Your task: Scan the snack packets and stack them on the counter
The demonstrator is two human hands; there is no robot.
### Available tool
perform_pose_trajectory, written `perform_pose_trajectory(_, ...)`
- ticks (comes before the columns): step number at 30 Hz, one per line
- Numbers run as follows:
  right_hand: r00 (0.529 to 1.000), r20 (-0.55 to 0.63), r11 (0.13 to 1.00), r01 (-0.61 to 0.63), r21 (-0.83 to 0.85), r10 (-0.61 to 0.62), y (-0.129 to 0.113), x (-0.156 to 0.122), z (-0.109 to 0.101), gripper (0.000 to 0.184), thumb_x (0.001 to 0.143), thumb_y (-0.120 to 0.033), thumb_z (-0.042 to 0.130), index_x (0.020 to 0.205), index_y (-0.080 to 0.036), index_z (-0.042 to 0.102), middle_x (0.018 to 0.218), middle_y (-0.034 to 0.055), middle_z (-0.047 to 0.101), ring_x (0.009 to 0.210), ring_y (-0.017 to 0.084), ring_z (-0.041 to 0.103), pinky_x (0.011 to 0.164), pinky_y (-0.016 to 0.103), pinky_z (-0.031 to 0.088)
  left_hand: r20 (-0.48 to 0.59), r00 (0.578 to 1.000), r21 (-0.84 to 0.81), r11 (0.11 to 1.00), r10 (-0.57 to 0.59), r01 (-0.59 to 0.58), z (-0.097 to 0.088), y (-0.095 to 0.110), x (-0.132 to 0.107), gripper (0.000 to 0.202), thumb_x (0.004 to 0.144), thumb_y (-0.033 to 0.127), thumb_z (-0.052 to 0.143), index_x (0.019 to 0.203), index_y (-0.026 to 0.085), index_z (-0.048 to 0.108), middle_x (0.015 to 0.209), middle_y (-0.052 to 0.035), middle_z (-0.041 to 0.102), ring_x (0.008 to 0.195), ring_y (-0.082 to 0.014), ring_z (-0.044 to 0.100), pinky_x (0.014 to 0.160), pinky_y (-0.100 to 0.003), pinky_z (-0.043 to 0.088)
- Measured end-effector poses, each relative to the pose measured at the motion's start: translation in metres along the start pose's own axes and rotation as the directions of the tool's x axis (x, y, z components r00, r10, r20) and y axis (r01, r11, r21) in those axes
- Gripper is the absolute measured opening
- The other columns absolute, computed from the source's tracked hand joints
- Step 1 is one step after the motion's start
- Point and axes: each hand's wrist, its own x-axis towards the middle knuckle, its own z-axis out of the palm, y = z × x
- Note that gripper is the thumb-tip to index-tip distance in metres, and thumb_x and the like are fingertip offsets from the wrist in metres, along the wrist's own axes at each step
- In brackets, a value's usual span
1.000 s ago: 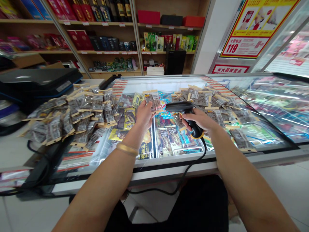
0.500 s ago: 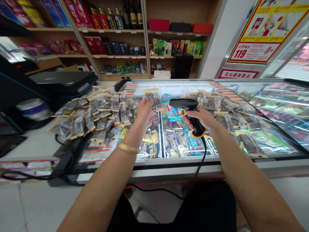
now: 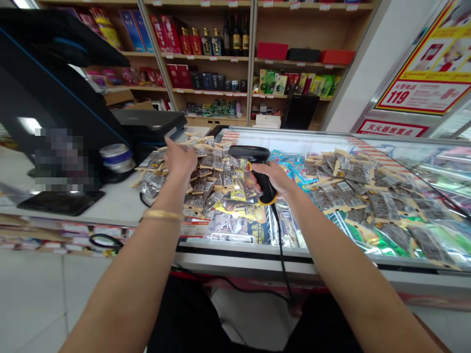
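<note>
My right hand [image 3: 274, 177] grips a black barcode scanner [image 3: 250, 153] with yellow trim, held over the middle of a glass-topped freezer; its cable hangs down the front. Over the left pile of small clear snack packets [image 3: 213, 159] with tan edges and dark contents is my left hand [image 3: 181, 159], a gold bangle on its wrist. Its visible fingers are apart, and no packet shows in them; the undersides of the fingers are hidden. A second, spread-out pile of the same packets [image 3: 353, 169] lies on the glass to the right.
Under the glass lie ice-cream packages [image 3: 235, 223]. A black monitor-like machine [image 3: 59, 98] and a round blue-and-white container [image 3: 117, 159] stand on the counter at left. Shelves with bottles [image 3: 235, 38] and boxes line the back. The scanner cable [image 3: 281, 255] loops in front.
My left hand has moved left, from the middle of the glass to the left pile; the packet it held no longer shows in it. The scanner stays in my right hand. The view has turned left.
</note>
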Motion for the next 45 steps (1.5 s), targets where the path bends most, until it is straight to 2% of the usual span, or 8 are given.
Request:
perform_pose_trajectory(4,0.999,0.021,0.999,-0.041,-0.002,0.041,0.016,0.005,0.002,0.041,0.068,-0.047,0.083,0.085,-0.020,0.058,0.058,-0.0027,0.061,0.043,0.012,0.053,0.039,0.024,0.042,-0.032,0.998,0.170,0.984,-0.053,0.057,0.001,0.000,-0.015,0.070,0.079,0.028,0.066,0.145,0.010,0.054,0.169,-0.0277,0.026,0.159,-0.0458,0.017,0.127,-0.067,0.008)
perform_pose_trajectory(14,0.997,-0.079,1.000,-0.019,0.016,0.020,0.007,-0.009,-0.009,0.040,0.065,-0.048,0.079,0.087,-0.018,0.063,0.055,-0.0033,0.058,0.040,0.011,0.050,0.038,0.024,0.039,-0.035,0.994,0.182,0.979,0.100,-0.092,-0.001,0.020,-0.028,0.056,0.092,0.033,0.052,0.145,0.016,0.058,0.164,-0.0207,0.041,0.156,-0.0422,0.027,0.128,-0.065,0.013)
perform_pose_trajectory(22,0.970,-0.242,0.999,0.026,-0.026,-0.032,-0.025,-0.074,-0.074,0.046,0.065,-0.049,0.083,0.091,-0.019,0.061,0.058,-0.0042,0.058,0.042,0.011,0.050,0.039,0.025,0.040,0.068,0.960,0.037,0.961,0.272,-0.275,0.048,0.068,-0.066,0.048,0.091,0.031,0.054,0.137,0.023,0.064,0.157,-0.0131,0.052,0.152,-0.0336,0.036,0.128,-0.052,0.021)
perform_pose_trajectory(26,0.925,-0.376,0.999,0.041,-0.025,-0.048,-0.033,-0.118,-0.121,0.045,0.065,-0.048,0.082,0.093,-0.020,0.060,0.059,-0.0048,0.057,0.043,0.011,0.048,0.040,0.025,0.040,0.229,0.898,-0.121,0.926,0.376,-0.357,0.093,0.097,-0.107,0.042,0.089,0.031,0.057,0.129,0.021,0.067,0.146,-0.0138,0.061,0.143,-0.0318,0.047,0.125,-0.047,0.028)
perform_pose_trajectory(30,0.891,-0.450,0.998,0.063,-0.023,-0.067,-0.033,-0.152,-0.159,0.042,0.068,-0.048,0.080,0.093,-0.021,0.060,0.060,-0.0040,0.056,0.044,0.012,0.048,0.042,0.027,0.041,0.472,0.797,-0.242,0.925,0.377,-0.294,0.136,0.121,-0.156,0.031,0.082,0.037,0.071,0.108,0.022,0.071,0.134,-0.0158,0.068,0.137,-0.0361,0.052,0.123,-0.050,0.028)
perform_pose_trajectory(37,0.836,-0.542,0.994,0.107,0.019,-0.079,-0.021,-0.176,-0.186,0.043,0.065,-0.048,0.081,0.091,-0.020,0.061,0.059,-0.0041,0.056,0.044,0.011,0.047,0.042,0.026,0.039,0.742,0.618,-0.094,0.953,0.260,-0.289,0.166,0.140,-0.211,0.066,0.049,0.047,0.097,0.100,0.022,0.063,0.155,-0.0237,0.050,0.156,-0.0475,0.024,0.125,-0.061,0.015)
perform_pose_trajectory(41,0.831,-0.548,0.994,0.110,0.000,-0.092,-0.022,-0.177,-0.181,0.043,0.064,-0.047,0.082,0.090,-0.020,0.060,0.058,-0.0046,0.056,0.044,0.011,0.048,0.041,0.025,0.038,0.696,0.655,-0.142,0.951,0.293,-0.274,0.165,0.139,-0.216,0.069,0.044,0.038,0.099,0.098,0.022,0.059,0.136,-0.0202,0.062,0.143,-0.0450,0.045,0.120,-0.056,0.029)
perform_pose_trajectory(45,0.828,-0.551,0.994,0.110,-0.024,-0.105,-0.026,-0.178,-0.176,0.044,0.064,-0.048,0.083,0.090,-0.020,0.060,0.058,-0.0041,0.056,0.043,0.011,0.048,0.041,0.025,0.038,0.658,0.701,-0.366,0.930,0.276,-0.023,0.164,0.136,-0.214,0.070,0.050,0.026,0.096,0.107,0.023,0.056,0.102,-0.0068,0.069,0.096,-0.0274,0.069,0.090,-0.042,0.054)
